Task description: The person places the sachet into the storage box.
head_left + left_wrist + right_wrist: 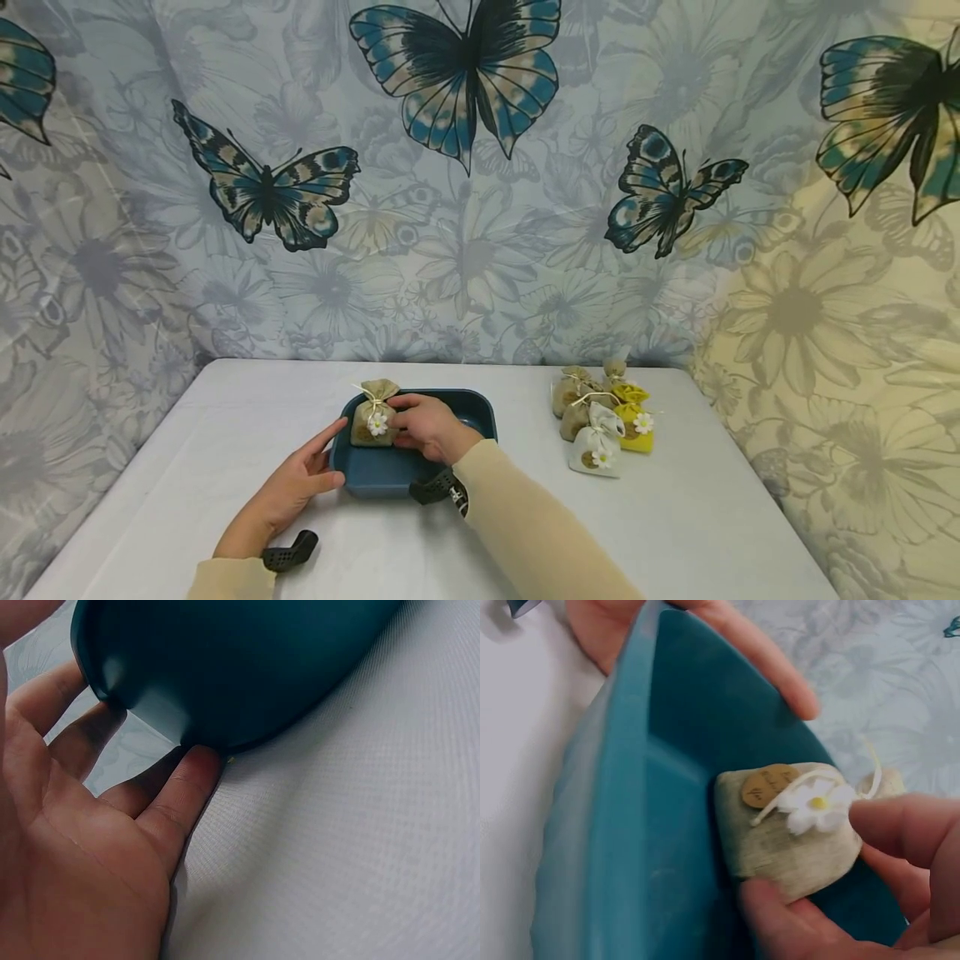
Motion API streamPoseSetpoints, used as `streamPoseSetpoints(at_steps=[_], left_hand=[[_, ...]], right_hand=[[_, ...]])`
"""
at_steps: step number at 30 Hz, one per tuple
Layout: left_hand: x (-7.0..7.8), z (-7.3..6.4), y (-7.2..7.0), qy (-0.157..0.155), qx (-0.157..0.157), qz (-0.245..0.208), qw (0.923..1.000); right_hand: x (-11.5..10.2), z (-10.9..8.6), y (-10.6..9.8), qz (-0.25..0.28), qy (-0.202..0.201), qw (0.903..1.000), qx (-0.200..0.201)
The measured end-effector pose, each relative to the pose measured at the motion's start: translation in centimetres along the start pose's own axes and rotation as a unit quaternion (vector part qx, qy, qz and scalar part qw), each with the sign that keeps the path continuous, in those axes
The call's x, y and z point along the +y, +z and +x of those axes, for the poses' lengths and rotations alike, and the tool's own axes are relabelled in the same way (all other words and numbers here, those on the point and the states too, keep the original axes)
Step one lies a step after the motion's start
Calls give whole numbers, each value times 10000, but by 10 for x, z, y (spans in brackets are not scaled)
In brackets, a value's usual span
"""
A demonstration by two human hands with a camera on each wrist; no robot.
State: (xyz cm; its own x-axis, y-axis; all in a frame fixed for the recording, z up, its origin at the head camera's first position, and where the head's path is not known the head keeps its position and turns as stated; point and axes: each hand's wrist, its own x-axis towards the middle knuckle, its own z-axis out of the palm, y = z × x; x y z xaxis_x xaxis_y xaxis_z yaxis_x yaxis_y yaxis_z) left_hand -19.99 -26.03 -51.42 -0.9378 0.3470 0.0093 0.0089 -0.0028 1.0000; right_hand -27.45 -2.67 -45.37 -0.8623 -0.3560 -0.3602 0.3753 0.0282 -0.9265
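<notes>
A beige drawstring sachet [373, 421] with a white daisy and a small round brown tag stands at the left end of a dark teal tub [375, 483]. My right hand [431, 429] reaches into the tub and holds this pouch by its right side. In the right wrist view, fingertips lie at the flower [817, 804] and along the bag's edge. Outside the tub, my left hand [288, 492] rests against its left wall. Its spread, fairly straight fingers touch the tub rim [112, 701] in the left wrist view.
To the right, several similar sachets stand grouped on the white-covered table [675, 525]. Among them are a white one [596, 454], a yellow one [637, 439] and several brown ones. Behind the table hangs a butterfly-print cloth [480, 292].
</notes>
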Motion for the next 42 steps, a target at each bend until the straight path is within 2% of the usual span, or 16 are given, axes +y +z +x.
streamPoseSetpoints(at_steps=[4,9,14,19,24,30,37,42], left_hand=[[1,0,1,32,-62,43,10000],[2,0,2,85,-23,94,9999],[0,3,1,105,-45,119,9999],[-2,4,1,-17,-15,55,10000],[-2,2,0,-177,111,176,9996],[-3,2,1,-160,132,194,9996],[0,1,3,-220,191,269,9992],[1,-1,3,-261,193,290,9991]], right_hand=[[-6,-4,-6,-226,147,9994,-233],[-15,-7,-16,-283,180,9990,-297],[-20,-11,-31,-135,90,9989,-451],[-27,-26,-52,321,-177,9978,-548],[-32,-48,-74,874,-549,9920,-725],[-34,-79,-110,1441,-1018,9793,-996],[-28,-119,-158,1649,-1499,9705,-919],[-19,-149,-198,1478,-2057,9634,-877]])
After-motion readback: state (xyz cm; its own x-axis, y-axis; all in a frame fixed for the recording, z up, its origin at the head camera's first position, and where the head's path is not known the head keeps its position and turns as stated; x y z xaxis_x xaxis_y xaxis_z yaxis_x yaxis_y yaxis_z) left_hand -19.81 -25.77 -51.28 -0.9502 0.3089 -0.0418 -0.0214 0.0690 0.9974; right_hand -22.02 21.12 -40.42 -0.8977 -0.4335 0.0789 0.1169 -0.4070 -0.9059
